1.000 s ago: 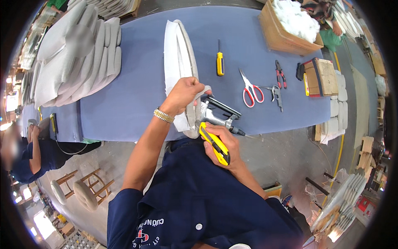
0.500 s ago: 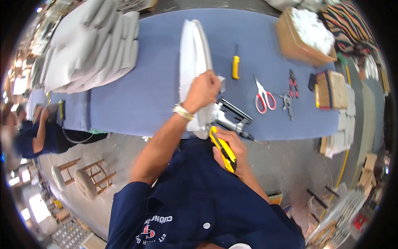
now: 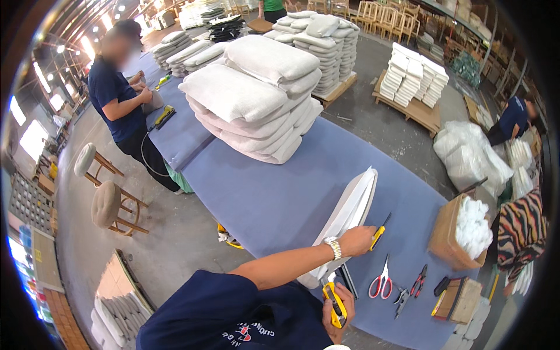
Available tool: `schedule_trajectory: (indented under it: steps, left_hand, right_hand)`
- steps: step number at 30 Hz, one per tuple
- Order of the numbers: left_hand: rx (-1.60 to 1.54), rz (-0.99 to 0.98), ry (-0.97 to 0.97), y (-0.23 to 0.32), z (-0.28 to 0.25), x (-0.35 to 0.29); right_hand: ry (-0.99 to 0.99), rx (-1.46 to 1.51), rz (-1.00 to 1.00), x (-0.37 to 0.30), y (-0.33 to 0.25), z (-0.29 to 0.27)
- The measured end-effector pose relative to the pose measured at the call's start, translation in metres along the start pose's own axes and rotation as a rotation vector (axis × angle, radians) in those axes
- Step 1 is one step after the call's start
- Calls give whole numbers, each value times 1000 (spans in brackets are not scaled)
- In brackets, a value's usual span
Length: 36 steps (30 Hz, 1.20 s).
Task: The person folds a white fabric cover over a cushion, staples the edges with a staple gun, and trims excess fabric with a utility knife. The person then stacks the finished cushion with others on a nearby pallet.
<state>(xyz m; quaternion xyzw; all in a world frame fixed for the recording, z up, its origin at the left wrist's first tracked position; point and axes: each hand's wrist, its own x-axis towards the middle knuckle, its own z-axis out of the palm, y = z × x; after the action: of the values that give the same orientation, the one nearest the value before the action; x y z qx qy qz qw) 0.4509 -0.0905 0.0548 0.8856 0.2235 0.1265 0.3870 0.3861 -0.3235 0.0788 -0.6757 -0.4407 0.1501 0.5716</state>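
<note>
My left hand [image 3: 357,240] reaches across the table with its fingers closed at the handle of a yellow-handled screwdriver [image 3: 378,238]; the shaft points away from me. In my right hand [image 3: 345,312], at the near table edge, is a yellow and black utility knife [image 3: 336,309]. Between my arms and the far side lies a long light-grey cushion [image 3: 345,219], tilted, with a white strip along its upper face. My left forearm passes over its near part. Beside my right hand a staple gun [image 3: 348,281] is partly hidden.
Red-handled scissors [image 3: 381,286], pliers [image 3: 418,280] and a grey metal tool [image 3: 402,300] lie to the right. Beyond them stand a carton of white stuffing [image 3: 446,230] and a small box [image 3: 459,300]. Stacked cushions [image 3: 251,93] fill the table's left; a co-worker [image 3: 119,87] stands beyond.
My left hand has left the cushion and moved right to the screwdriver. The utility knife stays in my right hand. The view has swung up and left, and the cushion now appears slanted.
</note>
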Motion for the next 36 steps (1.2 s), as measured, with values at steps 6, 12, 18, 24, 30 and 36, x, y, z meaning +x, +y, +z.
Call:
schedule_trajectory:
  steps: [6, 12, 18, 24, 30, 36]
  left_hand:
    - [-551, -326, -46, -23, -71, -2]
    - [-645, -183, 107, 9, -149, -23]
    - [-206, -87, 356, 2, -145, -101]
    - [-40, 93, 559, -20, -99, -164]
    - [-625, -221, 603, -23, -126, -229]
    - [-731, -496, 873, -80, -123, -347]
  right_hand:
    - [284, 217, 200, 14, 50, -40]
    - [216, -469, 624, 55, 160, -133]
    - [161, -950, 352, 89, 195, -179]
    - [-354, 204, 206, 140, 33, -11]
    - [-891, 438, 385, 92, 27, 126]
    - [-1115, 263, 455, 74, 0, 151]
